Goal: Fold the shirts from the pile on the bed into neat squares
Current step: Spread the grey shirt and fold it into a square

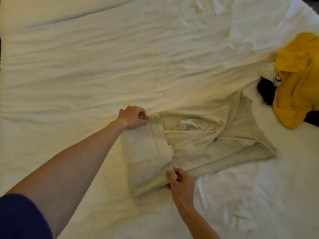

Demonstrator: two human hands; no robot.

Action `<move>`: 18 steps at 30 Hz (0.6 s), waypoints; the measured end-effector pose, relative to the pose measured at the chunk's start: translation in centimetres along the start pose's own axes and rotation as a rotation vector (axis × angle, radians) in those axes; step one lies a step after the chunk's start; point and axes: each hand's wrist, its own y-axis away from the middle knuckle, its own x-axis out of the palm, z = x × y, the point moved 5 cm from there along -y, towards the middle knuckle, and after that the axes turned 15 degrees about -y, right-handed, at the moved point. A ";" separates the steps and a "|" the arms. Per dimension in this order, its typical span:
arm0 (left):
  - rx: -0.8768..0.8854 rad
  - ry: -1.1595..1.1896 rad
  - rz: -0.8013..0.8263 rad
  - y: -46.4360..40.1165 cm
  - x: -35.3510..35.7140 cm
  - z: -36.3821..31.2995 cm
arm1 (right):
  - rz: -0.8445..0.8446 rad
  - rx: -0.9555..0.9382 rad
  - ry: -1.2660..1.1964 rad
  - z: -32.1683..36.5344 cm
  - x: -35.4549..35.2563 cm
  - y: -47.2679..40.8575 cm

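Pinching the two corners of the folded hem, the left hand (133, 118) and right hand (181, 182) hold the beige shirt (198, 144) at lower centre of the bed (86, 66), mid-fold; next, I judge, carrying that edge toward the collar.

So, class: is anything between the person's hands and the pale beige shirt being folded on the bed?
Nothing visible: the left hand and right hand both already pinch the pale beige shirt at its folded edge.
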 end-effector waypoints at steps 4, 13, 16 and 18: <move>0.023 0.087 -0.029 -1.0 0.3 0.2 | -0.132 -0.074 0.025 0.8 -1.8 -0.3; 0.347 -0.153 -0.504 3.5 1.3 2.4 | -0.022 -0.577 0.574 2.1 2.9 2.8; 0.513 -0.366 -0.421 6.1 3.5 3.2 | 0.214 -0.584 0.848 0.3 7.2 3.7; 0.565 -0.467 -0.310 7.0 4.9 4.1 | 0.274 -0.485 1.005 -0.5 8.9 3.7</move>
